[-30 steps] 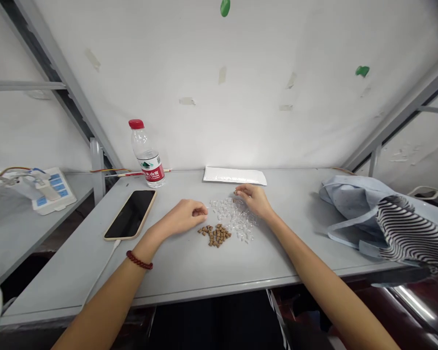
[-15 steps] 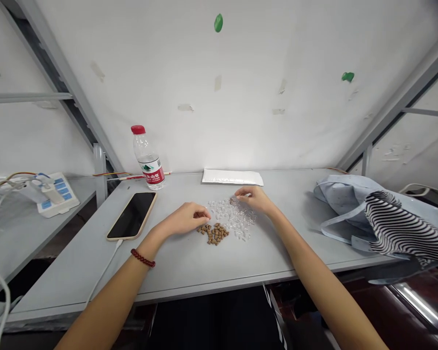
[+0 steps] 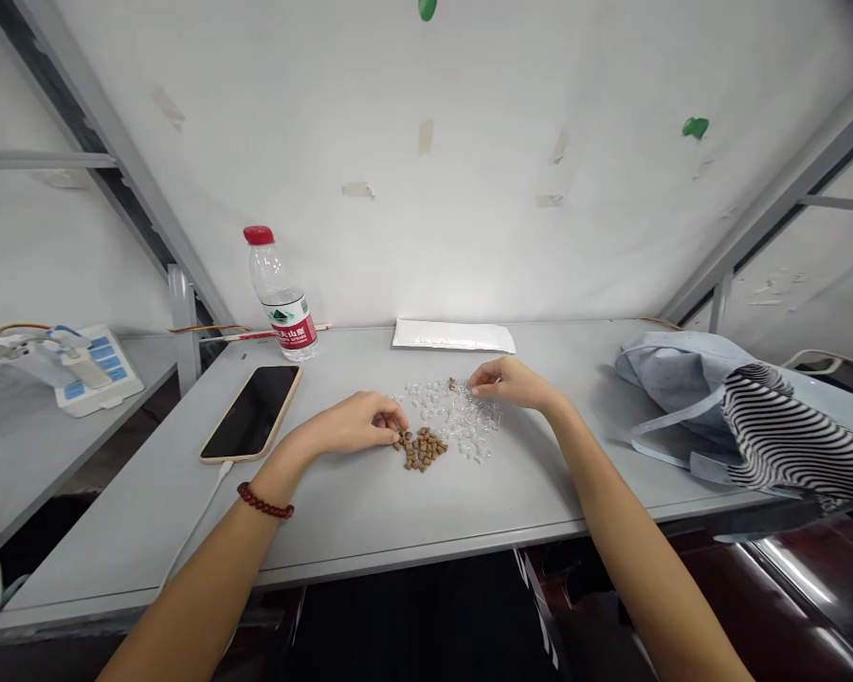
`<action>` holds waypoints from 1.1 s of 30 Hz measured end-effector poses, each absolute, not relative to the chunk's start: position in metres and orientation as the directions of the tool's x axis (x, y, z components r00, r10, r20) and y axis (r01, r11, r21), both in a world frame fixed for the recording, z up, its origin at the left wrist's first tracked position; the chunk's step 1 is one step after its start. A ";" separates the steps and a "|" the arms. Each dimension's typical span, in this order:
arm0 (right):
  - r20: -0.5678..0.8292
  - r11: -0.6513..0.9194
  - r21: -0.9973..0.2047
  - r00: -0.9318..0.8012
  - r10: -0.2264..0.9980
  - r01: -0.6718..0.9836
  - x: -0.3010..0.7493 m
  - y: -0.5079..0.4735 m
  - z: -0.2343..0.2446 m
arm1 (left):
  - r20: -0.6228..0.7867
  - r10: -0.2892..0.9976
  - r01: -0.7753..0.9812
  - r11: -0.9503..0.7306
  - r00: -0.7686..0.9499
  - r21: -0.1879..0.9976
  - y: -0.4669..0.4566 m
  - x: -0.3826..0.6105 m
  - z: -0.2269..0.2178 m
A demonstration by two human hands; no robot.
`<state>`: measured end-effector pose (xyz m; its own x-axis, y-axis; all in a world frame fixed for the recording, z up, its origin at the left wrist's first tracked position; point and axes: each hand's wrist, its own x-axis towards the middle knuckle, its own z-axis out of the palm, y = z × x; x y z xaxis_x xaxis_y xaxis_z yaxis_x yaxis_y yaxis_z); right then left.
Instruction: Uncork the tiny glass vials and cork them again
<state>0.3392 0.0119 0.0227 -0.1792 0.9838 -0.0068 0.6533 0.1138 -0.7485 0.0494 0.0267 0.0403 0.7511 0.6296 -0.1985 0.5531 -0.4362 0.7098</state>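
Observation:
My left hand [image 3: 348, 423] rests on the grey table top with curled fingertips at the edge of a small heap of brown pellets [image 3: 421, 450]. Whether those fingers hold a pellet is hidden. My right hand [image 3: 510, 383] lies over the far side of a spread of clear plastic pieces [image 3: 449, 417], its fingers reaching left and holding nothing visible. A few brown bits [image 3: 452, 385] sit among the clear pieces just beyond those fingertips. A red bead bracelet [image 3: 264, 502] circles my left wrist.
A black smartphone [image 3: 252, 413] with a charging cable lies left of my hands. Behind are a red-capped water bottle [image 3: 281, 298] and a white padded envelope [image 3: 453, 335]. A pale blue and striped bag [image 3: 725, 426] sits on the right. A power strip [image 3: 92, 371] stands on the left table.
My left hand has moved slightly right and down onto the edge of the brown heap. My right hand has shifted right, and its fingers have flattened out. The head view has tilted slightly.

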 end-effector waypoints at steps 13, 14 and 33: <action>-0.073 0.112 -0.734 -0.241 0.968 0.670 0.338 0.008 0.025 | -0.140 0.707 0.602 -0.462 0.693 0.651 0.021 0.058 0.034; -0.072 0.113 -0.733 -0.243 0.967 0.671 0.336 0.008 0.025 | -0.134 0.714 0.606 -0.463 0.688 0.646 0.021 0.059 0.034; -0.058 0.110 -0.720 -0.218 0.974 0.685 0.324 0.008 0.020 | 0.018 0.824 0.530 -0.381 0.566 0.757 0.015 0.070 0.031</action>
